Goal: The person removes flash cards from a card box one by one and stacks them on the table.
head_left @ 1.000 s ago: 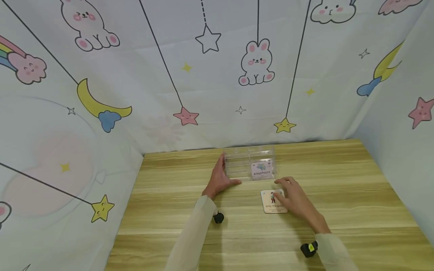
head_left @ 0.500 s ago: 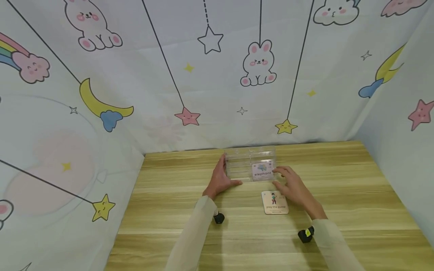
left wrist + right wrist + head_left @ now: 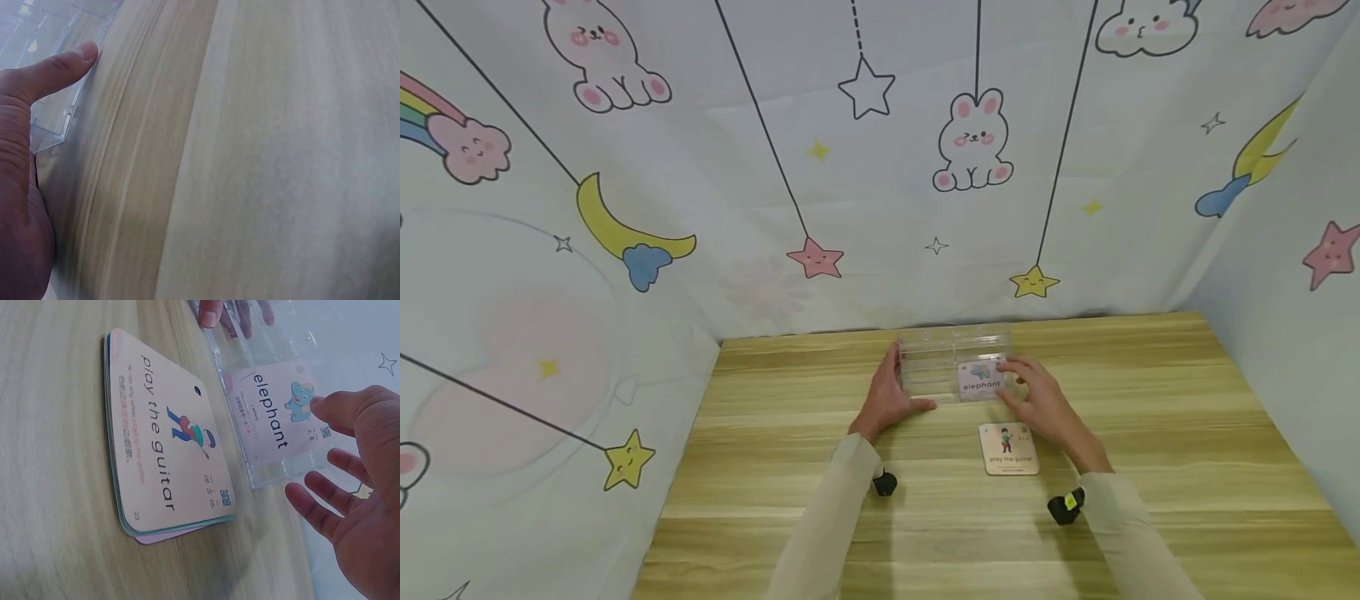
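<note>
A clear plastic card rack point(image 3: 927, 382) stands toward the table's back edge, with an elephant card point(image 3: 972, 386) in its lower right compartment. My left hand point(image 3: 886, 398) holds the rack's left side, thumb along the front edge; in the left wrist view that thumb lies over the clear plastic. At the rack's right side is my right hand point(image 3: 1043, 408), fingers spread and slightly bent. In the right wrist view its thumb overlaps the elephant picture; whether it touches the card is unclear. Just in front of the rack lies a stack of cards point(image 3: 162, 444), "play the guitar" on top.
The wood-patterned table point(image 3: 790, 467) runs under everything. A white cloth with printed bunnies and stars point(image 3: 880, 192) hangs behind and along the sides. Black wrist cameras point(image 3: 1064, 506) sit below both sleeves.
My right hand has moved from over the guitar card up and away to the rack's right side, by the elephant card. My left hand has kept its place on the rack.
</note>
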`<state>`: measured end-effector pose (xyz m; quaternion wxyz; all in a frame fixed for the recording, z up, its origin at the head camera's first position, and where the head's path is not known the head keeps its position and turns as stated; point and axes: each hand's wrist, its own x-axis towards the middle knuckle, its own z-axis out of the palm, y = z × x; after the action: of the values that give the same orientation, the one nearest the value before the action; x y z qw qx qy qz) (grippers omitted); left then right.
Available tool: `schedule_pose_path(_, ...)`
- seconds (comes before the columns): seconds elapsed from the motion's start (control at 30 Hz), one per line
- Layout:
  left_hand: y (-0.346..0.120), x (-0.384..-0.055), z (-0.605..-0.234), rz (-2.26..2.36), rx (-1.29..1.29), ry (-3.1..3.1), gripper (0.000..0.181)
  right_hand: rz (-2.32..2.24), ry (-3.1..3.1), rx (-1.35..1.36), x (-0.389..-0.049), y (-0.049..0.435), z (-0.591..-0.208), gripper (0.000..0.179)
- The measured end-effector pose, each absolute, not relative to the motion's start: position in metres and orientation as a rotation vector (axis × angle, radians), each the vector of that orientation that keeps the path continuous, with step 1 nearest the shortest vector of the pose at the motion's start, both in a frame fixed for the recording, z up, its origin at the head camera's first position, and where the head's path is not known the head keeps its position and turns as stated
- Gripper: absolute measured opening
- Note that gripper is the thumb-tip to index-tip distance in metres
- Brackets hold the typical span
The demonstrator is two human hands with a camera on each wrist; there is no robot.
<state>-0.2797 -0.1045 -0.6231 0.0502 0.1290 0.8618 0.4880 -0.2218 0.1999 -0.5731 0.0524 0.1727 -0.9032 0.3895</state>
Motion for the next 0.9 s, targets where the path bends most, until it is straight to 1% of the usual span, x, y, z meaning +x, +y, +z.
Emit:
schedule_pose_path(0.33,-0.105,-0.280,-0.625,1.517,0.419,2.615,0.138,1.270,-2.657,0.542,-0.220,0.194,-0.576,0.025)
schedule_pose_path(0.5,-0.104,-0.279,-0.624,1.517,0.411,2.606,0.139,1.303,-2.666,0.534,-0.220,0.193,-0.575,0.021)
schedule_pose_path(0.7,-0.104,-0.279,-0.624,1.508,0.412,2.618,0.138,1.315,-2.668,0.478,-0.221,0.192,-0.570,0.021)
schedule_pose_path(0.9,-0.105,-0.279,-0.624,1.534,0.416,2.614,0.138,1.306,-2.662,0.433,-0.222,0.192,-0.564,0.026)
